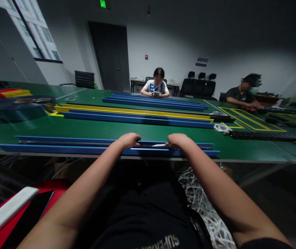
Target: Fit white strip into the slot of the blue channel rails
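Two long blue rails, a rear one (67, 139) and a front one (46, 149), lie side by side along the near table edge, with a dark band between them. My left hand (129, 140) rests over the rails left of centre, its fingers curled down; what they hold, if anything, is hidden. To the right, my right hand (177, 140) bends over the same rails, thumb and fingers pinched at the end of a thin white strip (159, 145). That strip runs in the gap between my hands, along the dark band.
Across the green table (106, 130) lie more blue rails (137, 119), yellow rails (142, 112) and a white coil (221, 128). A dark roll (15, 109) sits left. Two people sit beyond, one holding a phone (156, 93). White scraps (202, 197) heap below the table.
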Motion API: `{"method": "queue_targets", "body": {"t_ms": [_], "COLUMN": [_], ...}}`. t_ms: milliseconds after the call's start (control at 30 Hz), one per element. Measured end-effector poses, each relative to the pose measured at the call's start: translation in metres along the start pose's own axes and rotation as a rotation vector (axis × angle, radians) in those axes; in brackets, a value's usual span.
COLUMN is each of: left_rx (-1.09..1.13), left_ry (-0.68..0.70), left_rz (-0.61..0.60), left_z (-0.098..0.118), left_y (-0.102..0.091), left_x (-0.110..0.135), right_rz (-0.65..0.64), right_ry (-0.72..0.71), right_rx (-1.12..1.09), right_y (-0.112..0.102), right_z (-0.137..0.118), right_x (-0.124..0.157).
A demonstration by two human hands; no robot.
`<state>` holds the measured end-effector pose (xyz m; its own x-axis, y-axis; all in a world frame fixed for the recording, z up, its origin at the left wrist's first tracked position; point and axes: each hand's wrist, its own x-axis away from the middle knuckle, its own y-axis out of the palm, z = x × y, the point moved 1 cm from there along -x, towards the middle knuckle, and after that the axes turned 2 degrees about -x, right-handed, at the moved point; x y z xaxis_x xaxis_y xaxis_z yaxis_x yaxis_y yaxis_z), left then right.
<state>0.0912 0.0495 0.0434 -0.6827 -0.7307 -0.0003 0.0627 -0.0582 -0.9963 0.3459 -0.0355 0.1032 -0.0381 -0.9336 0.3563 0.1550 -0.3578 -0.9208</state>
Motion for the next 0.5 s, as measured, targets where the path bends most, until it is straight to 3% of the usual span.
{"method": "queue_targets", "body": {"t_ms": [133, 500], "left_rx": [0.026, 0.031], "left_ry": [-0.025, -0.048], "left_rz": [0.003, 0.004], "left_z": [0.000, 0.000], "left_y": [0.000, 0.001], "left_x": [-0.002, -0.002], "right_rz": [-0.058, -0.066], "right_ry": [0.139, 0.253], "right_rx": [0.009, -0.042], "right_y": [0.007, 0.008], "right_z": [-0.001, -0.022], "right_x": [-0.012, -0.019]}}
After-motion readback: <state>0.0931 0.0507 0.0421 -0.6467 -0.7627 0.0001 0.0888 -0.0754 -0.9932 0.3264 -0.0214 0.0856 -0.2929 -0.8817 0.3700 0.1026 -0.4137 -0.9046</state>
